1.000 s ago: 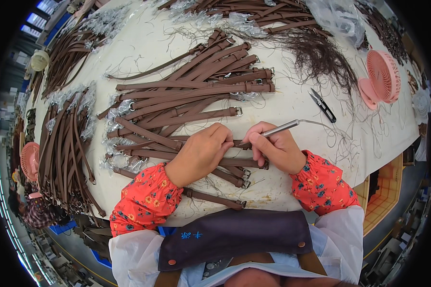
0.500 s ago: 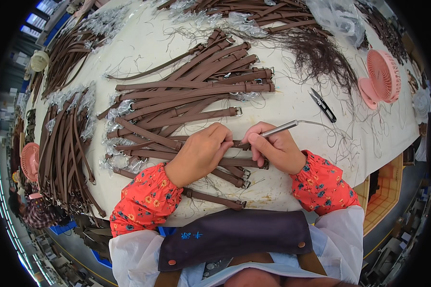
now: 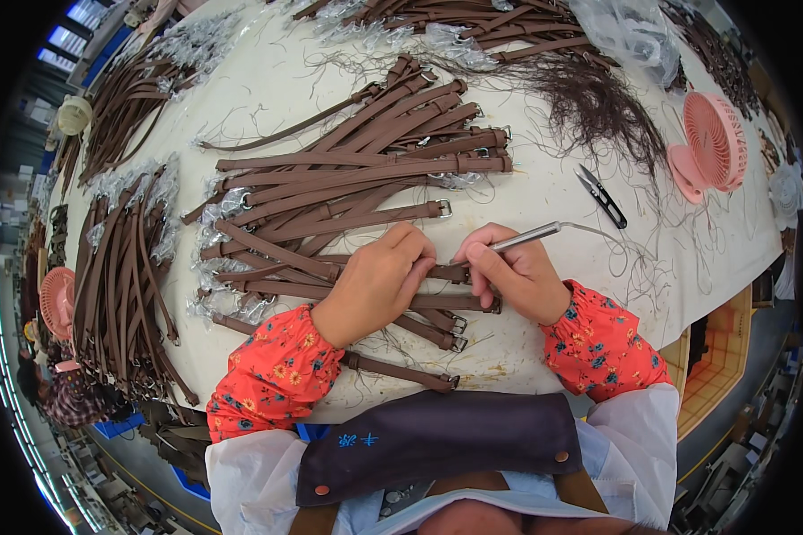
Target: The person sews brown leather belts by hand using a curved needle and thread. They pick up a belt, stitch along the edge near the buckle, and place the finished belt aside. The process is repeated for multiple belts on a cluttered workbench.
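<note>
My left hand [image 3: 375, 278] is closed, its thumb and finger pinching a brown strap [image 3: 443, 275] with a buckle end. My right hand [image 3: 519, 275], close by on the right, grips a slim silver pen-like tool [image 3: 528, 236], with a thin cord trailing from its upper end. The tool's tip is hidden behind my fingers, beside the strap. More brown buckled straps [image 3: 366, 168] lie overlapped beneath and beyond my left hand. One separate strap [image 3: 401, 370] rests nearer to me.
Black thread snips [image 3: 602, 196] lie to the right, near a pink fan [image 3: 714, 143]. Dark loose threads [image 3: 598, 102] are heaped at the far right. Further strap bundles [image 3: 120, 285] with clear plastic lie left. A yellow crate [image 3: 718, 366] stands beyond the table's right edge.
My right hand and the tool have shifted very slightly to the right. The left hand has barely moved and still pinches the strap.
</note>
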`<state>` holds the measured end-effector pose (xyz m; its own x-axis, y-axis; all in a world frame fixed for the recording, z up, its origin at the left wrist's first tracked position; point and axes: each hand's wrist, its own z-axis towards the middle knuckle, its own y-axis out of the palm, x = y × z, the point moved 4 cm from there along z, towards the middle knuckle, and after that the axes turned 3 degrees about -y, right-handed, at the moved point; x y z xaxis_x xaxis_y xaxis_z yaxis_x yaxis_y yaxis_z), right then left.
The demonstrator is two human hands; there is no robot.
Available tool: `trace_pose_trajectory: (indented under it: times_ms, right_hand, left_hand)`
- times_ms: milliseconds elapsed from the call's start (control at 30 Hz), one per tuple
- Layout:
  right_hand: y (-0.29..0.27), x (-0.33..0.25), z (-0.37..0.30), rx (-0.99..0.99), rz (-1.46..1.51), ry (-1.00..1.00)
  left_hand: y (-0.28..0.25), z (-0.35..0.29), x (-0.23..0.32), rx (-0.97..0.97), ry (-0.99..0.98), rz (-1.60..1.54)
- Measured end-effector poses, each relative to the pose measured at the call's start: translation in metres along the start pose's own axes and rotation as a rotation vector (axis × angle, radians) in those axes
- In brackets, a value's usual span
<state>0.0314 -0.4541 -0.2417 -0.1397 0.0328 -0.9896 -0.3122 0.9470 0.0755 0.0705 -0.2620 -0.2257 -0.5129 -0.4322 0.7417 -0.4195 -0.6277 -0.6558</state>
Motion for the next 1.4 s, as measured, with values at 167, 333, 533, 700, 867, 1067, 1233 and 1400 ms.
trace_pose_trajectory:
  times_ms: [167, 333, 533, 700, 867, 1067, 1233, 1400]
  right_hand:
    - [0.0, 0.0, 0.0, -0.003, 0.005, 0.002]
    - [0.0, 0.0, 0.001, -0.009, 0.007, 0.007]
    - [0.002, -0.003, 0.0, -0.017, -0.028, 0.022]
    - [0.002, -0.003, 0.0, -0.016, -0.035, 0.028]
    - [0.001, 0.001, 0.0, -0.009, 0.02, -0.01]
    - [-0.003, -0.001, 0.0, 0.067, 0.072, -0.117]
    - [-0.004, -0.003, -0.001, 0.099, 0.077, -0.133]
    - [-0.006, -0.005, -0.001, 0.12, -0.008, -0.232]
  left_hand:
    - [0.0, 0.0, -0.001, 0.004, -0.035, 0.002]
    - [0.0, 0.0, 0.0, -0.002, -0.035, -0.005]
    - [-0.001, 0.0, 0.0, -0.003, -0.041, -0.004]
    - [-0.001, 0.0, 0.0, 0.006, -0.043, -0.014]
    - [-0.003, 0.0, -0.003, 0.06, -0.053, -0.035]
    - [-0.007, -0.004, 0.007, -0.318, 0.014, -0.098]
    - [-0.009, -0.008, 0.01, -0.389, 0.045, -0.024]
    - [-0.024, 0.004, -0.006, 0.129, 0.009, 0.336]
